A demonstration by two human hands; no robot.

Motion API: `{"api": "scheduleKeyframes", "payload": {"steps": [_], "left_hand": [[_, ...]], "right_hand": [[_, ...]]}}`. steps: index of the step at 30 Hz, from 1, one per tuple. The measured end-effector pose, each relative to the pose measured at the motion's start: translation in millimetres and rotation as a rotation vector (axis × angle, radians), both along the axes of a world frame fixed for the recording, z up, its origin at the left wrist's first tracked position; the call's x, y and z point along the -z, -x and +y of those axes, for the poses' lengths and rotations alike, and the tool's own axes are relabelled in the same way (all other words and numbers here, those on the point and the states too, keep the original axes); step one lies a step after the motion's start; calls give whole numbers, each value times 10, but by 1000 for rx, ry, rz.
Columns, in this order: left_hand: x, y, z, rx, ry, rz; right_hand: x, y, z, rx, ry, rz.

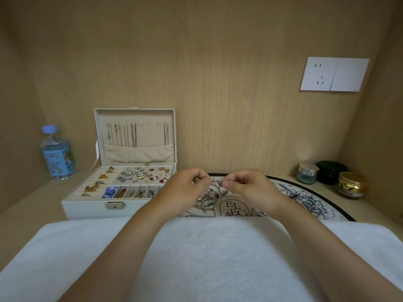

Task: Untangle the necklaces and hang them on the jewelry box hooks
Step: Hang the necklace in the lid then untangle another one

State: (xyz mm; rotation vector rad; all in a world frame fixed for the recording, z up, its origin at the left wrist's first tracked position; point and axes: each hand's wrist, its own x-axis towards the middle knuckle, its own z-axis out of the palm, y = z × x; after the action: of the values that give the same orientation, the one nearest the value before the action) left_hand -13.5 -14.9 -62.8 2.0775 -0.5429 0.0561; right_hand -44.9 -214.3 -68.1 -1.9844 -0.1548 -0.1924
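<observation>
The white jewelry box (91, 209) stands open at the left. Its lid has a row of hooks (139, 124), and several necklaces (133, 136) hang from them. My left hand (185, 187) and my right hand (244, 186) are held close together above the floral round mat (305, 197), just right of the box. Both pinch a thin necklace chain (216, 182) between thumb and fingertips. The chain is very fine, and most of it is hidden by my fingers. A small gold piece (199, 199) lies on the mat below my left hand.
A water bottle (57, 153) stands left of the box. Three cosmetic jars (331, 176) sit at the back right corner. A white towel (207, 258) covers the near side under my forearms. The box tray holds several earrings and brooches (139, 174). A wall socket (334, 74) is above right.
</observation>
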Motion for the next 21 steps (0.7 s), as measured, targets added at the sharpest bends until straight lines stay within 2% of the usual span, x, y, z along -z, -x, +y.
{"api": "scheduleKeyframes", "payload": {"steps": [5,8,14,21], "left_hand": [[-317,-84,242,52,-68,25],[-548,-200,429,35,-68,-29],[-847,-582,856,-101,92,-135],[-851,-1179,1183,-323,185,-241]], "right_hand": [[-230,-137,218,-7,-45,-92],[-425,-287,388,-2,-45,-197],[-765,-786,878,42,-70,-347],[-951,-1353,1416,148,-16,-399]]}}
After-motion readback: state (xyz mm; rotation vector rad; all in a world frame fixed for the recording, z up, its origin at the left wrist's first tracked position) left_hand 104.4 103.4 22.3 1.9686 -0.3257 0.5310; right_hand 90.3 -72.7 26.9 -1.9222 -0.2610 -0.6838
